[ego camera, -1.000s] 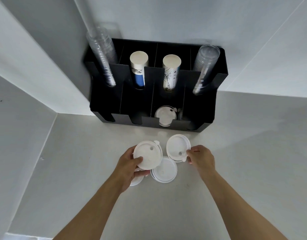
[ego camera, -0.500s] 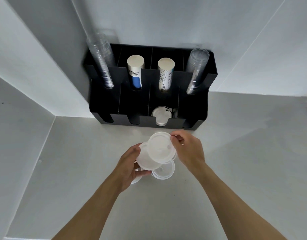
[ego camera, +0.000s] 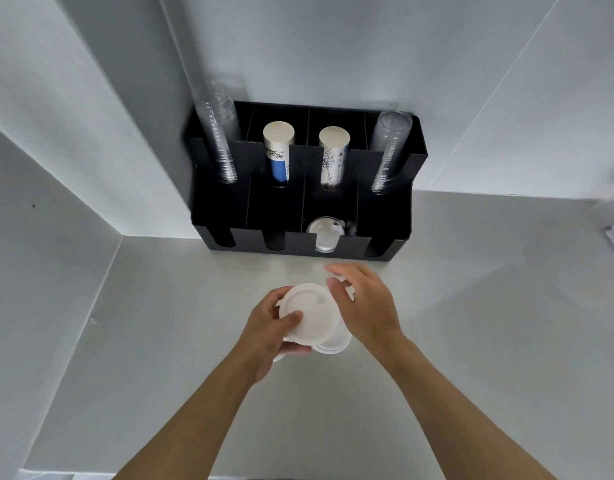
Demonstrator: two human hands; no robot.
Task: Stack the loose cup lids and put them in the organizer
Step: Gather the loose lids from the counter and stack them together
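In the middle of the frame, light, slippery white lids (ego camera: 310,315) are pinched at the rim by the left hand (ego camera: 269,336), while the right hand (ego camera: 362,303) is spread open.

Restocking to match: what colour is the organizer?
Black organizer, clearest in the head view.

You see soft, even, cool light on the pale grey counter (ego camera: 471,341). The matte black plastic organizer (ego camera: 385,233) interior stays dark. Wall lines bend at the edges; the far right is blurred.
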